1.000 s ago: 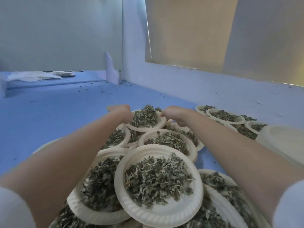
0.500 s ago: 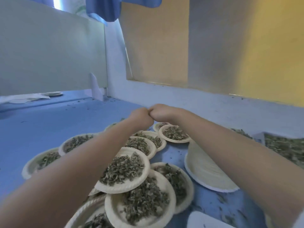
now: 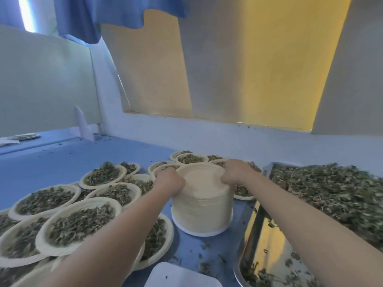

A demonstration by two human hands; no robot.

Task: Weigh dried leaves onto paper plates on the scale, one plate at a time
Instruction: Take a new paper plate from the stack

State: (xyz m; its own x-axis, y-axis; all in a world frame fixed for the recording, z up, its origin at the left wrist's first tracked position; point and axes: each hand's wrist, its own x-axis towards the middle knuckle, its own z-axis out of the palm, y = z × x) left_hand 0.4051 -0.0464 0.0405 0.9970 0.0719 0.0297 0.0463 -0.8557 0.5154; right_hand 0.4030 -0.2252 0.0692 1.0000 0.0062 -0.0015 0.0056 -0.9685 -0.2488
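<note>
Cream paper plates stand in a tall stack [image 3: 202, 206] at the centre of the frame on the blue table [image 3: 51, 162]. Both hands sit on its top rim: the left hand [image 3: 169, 179] curls its fingers over the left edge, the right hand [image 3: 234, 172] over the right edge. Filled plates [image 3: 80, 222] of dried leaves crowd the lower left and lie behind the stack. At right, a steel tray [image 3: 267, 241] holds loose leaves [image 3: 331, 195]. A white scale corner [image 3: 182, 276] shows at bottom centre.

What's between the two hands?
In the head view, the top of a tall stack of empty paper plates lies between the left hand and the right hand; both grip its upper rim.
</note>
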